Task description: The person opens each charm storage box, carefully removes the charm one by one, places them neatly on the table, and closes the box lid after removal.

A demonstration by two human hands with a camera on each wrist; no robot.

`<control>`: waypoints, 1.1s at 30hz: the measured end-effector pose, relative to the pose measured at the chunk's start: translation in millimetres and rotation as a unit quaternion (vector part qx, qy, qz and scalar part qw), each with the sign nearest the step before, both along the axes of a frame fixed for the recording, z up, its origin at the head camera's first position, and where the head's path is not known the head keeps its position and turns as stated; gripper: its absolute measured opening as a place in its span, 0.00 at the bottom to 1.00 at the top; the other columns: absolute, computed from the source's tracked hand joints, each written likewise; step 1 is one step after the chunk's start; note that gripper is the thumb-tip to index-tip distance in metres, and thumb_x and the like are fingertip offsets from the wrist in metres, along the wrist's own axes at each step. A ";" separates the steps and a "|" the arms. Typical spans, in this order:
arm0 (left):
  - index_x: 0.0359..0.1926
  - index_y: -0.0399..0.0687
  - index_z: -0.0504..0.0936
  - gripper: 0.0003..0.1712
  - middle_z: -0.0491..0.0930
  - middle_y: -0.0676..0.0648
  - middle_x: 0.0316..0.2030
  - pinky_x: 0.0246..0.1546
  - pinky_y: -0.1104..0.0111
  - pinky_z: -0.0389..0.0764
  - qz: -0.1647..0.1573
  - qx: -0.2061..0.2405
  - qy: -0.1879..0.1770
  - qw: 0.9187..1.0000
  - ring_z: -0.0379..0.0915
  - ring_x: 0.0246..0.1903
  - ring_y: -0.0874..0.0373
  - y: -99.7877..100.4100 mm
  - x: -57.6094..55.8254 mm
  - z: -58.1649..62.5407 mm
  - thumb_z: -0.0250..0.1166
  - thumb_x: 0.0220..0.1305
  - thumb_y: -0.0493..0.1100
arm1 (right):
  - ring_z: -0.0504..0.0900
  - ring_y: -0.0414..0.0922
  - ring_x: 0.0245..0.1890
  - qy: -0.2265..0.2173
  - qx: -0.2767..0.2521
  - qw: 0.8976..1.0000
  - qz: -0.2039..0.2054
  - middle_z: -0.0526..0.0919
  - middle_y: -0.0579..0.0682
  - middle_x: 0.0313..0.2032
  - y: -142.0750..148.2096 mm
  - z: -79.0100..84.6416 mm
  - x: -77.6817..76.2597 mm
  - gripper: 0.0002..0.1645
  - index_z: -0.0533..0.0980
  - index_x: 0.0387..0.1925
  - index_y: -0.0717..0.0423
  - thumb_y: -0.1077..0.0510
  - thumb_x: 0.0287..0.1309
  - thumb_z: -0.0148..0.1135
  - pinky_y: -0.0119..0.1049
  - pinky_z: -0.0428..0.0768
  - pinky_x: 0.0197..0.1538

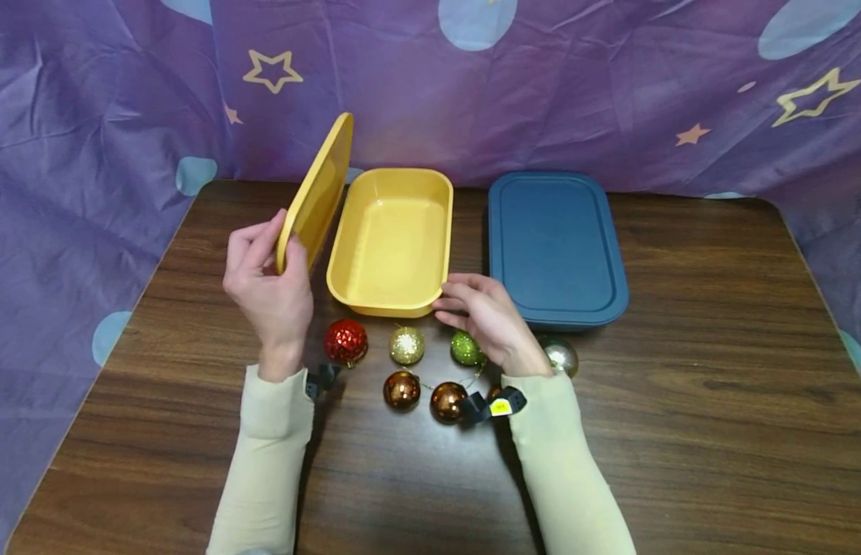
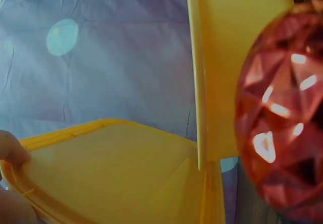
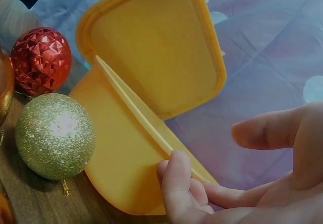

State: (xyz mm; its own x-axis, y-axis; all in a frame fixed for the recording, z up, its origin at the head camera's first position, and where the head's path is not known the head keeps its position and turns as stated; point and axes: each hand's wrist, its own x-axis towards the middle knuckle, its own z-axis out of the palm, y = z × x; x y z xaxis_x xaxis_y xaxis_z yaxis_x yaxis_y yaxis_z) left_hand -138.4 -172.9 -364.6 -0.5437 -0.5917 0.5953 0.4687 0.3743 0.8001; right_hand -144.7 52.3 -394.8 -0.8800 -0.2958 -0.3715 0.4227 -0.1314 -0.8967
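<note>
My left hand grips the near edge of a yellow lid, thumb on one face and fingers on the other. The lid stands tilted nearly upright, left of a yellow rectangular container. My right hand touches the container's near right corner. In the right wrist view its fingers rest at the rim, while the thumb stays apart from it. Just in front of the container lie a red faceted bauble, a gold glitter bauble and a green glitter bauble, partly covered by the right hand.
A blue container with its lid on stands to the right. Shiny brown baubles lie nearer me. A silver bauble sits by the right forearm, partly hidden. Behind the wooden table hangs a purple star-patterned cloth.
</note>
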 end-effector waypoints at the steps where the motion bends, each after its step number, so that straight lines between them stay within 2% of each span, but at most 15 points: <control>1: 0.41 0.41 0.88 0.17 0.75 0.59 0.33 0.33 0.80 0.79 0.000 -0.013 0.005 1.000 0.74 0.35 0.64 1.2 0.6 0.0 0.62 0.53 0.26 | 0.79 0.46 0.44 0.000 0.001 1.000 0.000 0.70 0.66 0.58 0.1 0.3 0.1 0.28 0.59 0.66 0.70 0.62 0.69 0.49 0.32 0.82 0.51; 7: 0.43 0.41 0.87 0.18 0.79 0.37 0.34 0.38 0.76 0.76 0.000 -0.109 0.029 0.994 0.75 0.37 0.57 8.5 1.7 -3.5 0.61 0.52 0.27 | 0.78 0.47 0.45 -0.002 0.007 1.000 0.000 0.71 0.65 0.57 0.1 0.7 -0.1 0.28 0.59 0.66 0.69 0.62 0.68 0.49 0.32 0.82 0.52; 9: 0.43 0.41 0.87 0.18 0.78 0.34 0.34 0.40 0.74 0.76 -0.007 -0.133 0.034 0.990 0.76 0.37 0.52 11.2 2.0 -4.9 0.61 0.52 0.27 | 0.78 0.47 0.45 -0.001 0.007 1.000 0.001 0.70 0.66 0.58 0.1 0.1 -0.2 0.29 0.59 0.66 0.70 0.62 0.68 0.49 0.32 0.82 0.51; 14: 0.42 0.39 0.87 0.17 0.78 0.34 0.34 0.42 0.71 0.76 -0.021 -0.170 0.047 0.984 0.76 0.36 0.45 16.8 1.4 -8.6 0.61 0.51 0.26 | 0.78 0.47 0.45 -0.001 0.004 1.000 0.001 0.68 0.68 0.60 0.0 -0.9 -0.1 0.29 0.58 0.66 0.71 0.62 0.68 0.50 0.31 0.82 0.50; 18: 0.41 0.36 0.87 0.17 0.78 0.34 0.33 0.41 0.72 0.76 -0.030 -0.188 0.056 0.980 0.76 0.35 0.45 21.2 0.6 -11.6 0.60 0.50 0.25 | 0.78 0.47 0.45 -0.003 0.003 1.000 0.002 0.67 0.69 0.60 0.2 -0.2 0.1 0.30 0.58 0.66 0.71 0.62 0.67 0.50 0.30 0.82 0.50; 22: 0.41 0.34 0.86 0.17 0.79 0.35 0.34 0.42 0.74 0.77 -0.052 -0.212 0.061 0.974 0.77 0.35 0.45 27.2 0.9 -13.5 0.60 0.50 0.23 | 0.77 0.47 0.46 -0.005 0.003 1.000 0.003 0.67 0.68 0.60 0.4 -0.3 -0.2 0.30 0.57 0.66 0.70 0.63 0.67 0.50 0.29 0.82 0.49; 27: 0.41 0.34 0.86 0.16 0.81 0.37 0.35 0.45 0.71 0.79 -0.098 -0.245 0.041 0.964 0.78 0.37 0.46 34.4 2.8 -13.7 0.62 0.50 0.25 | 0.77 0.46 0.45 -0.002 0.003 1.000 0.006 0.67 0.68 0.61 0.8 0.1 -0.4 0.30 0.57 0.67 0.69 0.63 0.67 0.50 0.29 0.82 0.49; 33: 0.42 0.34 0.86 0.14 0.82 0.38 0.38 0.47 0.66 0.81 -0.147 -0.285 -0.005 0.947 0.79 0.40 0.48 39.3 5.8 -13.7 0.66 0.53 0.29 | 0.78 0.45 0.44 0.000 0.002 1.000 0.007 0.68 0.68 0.60 1.4 2.2 0.4 0.29 0.58 0.66 0.69 0.62 0.67 0.50 0.30 0.82 0.49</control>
State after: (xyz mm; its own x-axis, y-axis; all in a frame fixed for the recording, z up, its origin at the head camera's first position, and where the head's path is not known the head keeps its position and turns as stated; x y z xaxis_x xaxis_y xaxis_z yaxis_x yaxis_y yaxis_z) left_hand -132.7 -133.7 -378.4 -0.6426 0.0019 0.7662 0.6131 0.6011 0.5127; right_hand -144.3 53.7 -392.7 -0.8761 -0.3065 -0.3721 0.4238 -0.1217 -0.8975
